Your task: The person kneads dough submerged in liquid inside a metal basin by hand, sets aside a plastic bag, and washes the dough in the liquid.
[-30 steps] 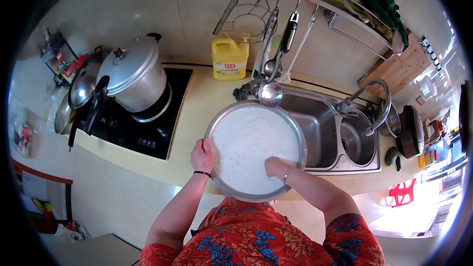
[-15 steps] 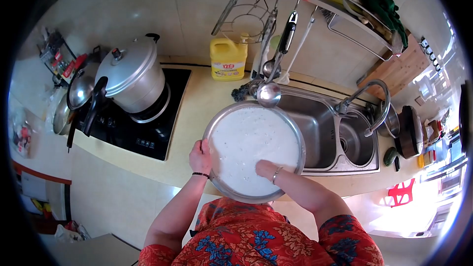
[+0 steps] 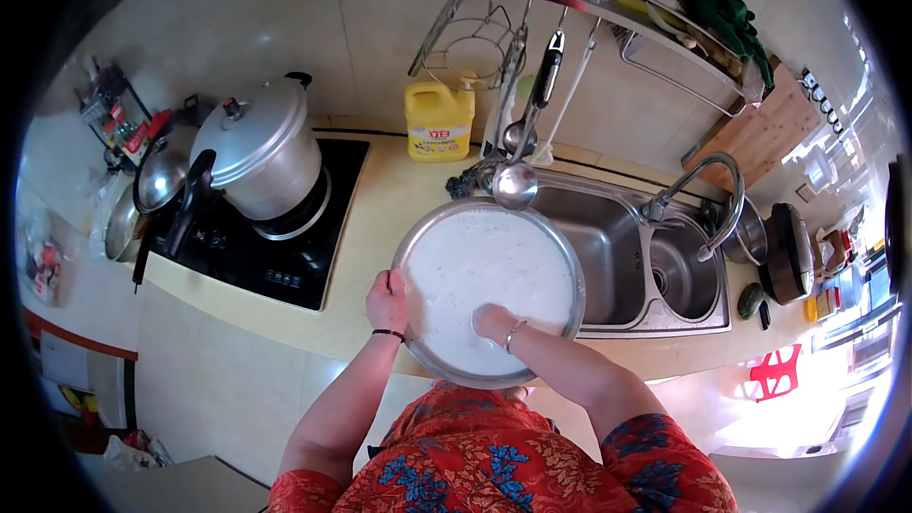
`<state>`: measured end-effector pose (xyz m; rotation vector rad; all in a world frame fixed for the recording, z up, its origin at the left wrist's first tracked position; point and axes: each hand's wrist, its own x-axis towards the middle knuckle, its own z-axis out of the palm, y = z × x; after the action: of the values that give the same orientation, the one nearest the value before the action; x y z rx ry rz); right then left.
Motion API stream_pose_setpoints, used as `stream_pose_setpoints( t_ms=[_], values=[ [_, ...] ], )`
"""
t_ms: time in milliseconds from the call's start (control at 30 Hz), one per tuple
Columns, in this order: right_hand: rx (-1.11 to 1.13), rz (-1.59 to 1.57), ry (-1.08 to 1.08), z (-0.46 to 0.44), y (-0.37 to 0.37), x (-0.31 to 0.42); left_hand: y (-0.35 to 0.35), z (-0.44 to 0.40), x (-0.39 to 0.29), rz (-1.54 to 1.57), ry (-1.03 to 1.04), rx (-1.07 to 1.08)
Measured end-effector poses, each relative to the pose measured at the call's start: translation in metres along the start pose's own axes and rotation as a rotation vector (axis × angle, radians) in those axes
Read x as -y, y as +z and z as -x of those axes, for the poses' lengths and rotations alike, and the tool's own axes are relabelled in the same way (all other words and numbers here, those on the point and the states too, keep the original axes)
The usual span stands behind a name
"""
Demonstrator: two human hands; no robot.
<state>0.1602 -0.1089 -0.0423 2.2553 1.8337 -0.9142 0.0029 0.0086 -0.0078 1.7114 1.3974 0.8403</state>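
A wide metal basin full of white liquid stands at the counter's front edge, partly beside the sink. My left hand grips its left rim, fingers wrapped over the edge. My right hand is dipped in the white liquid near the middle of the basin; its fingers are under the surface and hidden. Small bubbles float on the liquid.
A pressure cooker sits on the black cooktop at left. Behind the basin are a yellow jug and hanging ladles. A double sink with a curved faucet lies to the right.
My right hand has moved left through the white liquid, from the right side of the basin toward its middle. My left hand has stayed on the rim.
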Motion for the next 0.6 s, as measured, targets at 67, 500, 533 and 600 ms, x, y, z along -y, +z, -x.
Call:
stream_pose_setpoints(
  t_ms=[67,500,533,600],
  values=[
    [-0.076,-0.006,0.036,-0.016,0.004,-0.004,-0.002,0.000,-0.002,0.000,-0.015,0.011],
    [-0.281,-1.124,0.429,0.023,-0.063,0.015,0.001,-0.001,0.001,-0.081,0.043,-0.023],
    [-0.281,-1.123,0.429,0.018,-0.056,0.008,0.001,-0.001,0.001,-0.102,0.054,-0.031],
    [-0.369,-1.304,0.268,0.008,-0.047,-0.005,0.000,-0.001,0.000,-0.090,0.048,-0.024]
  ],
)
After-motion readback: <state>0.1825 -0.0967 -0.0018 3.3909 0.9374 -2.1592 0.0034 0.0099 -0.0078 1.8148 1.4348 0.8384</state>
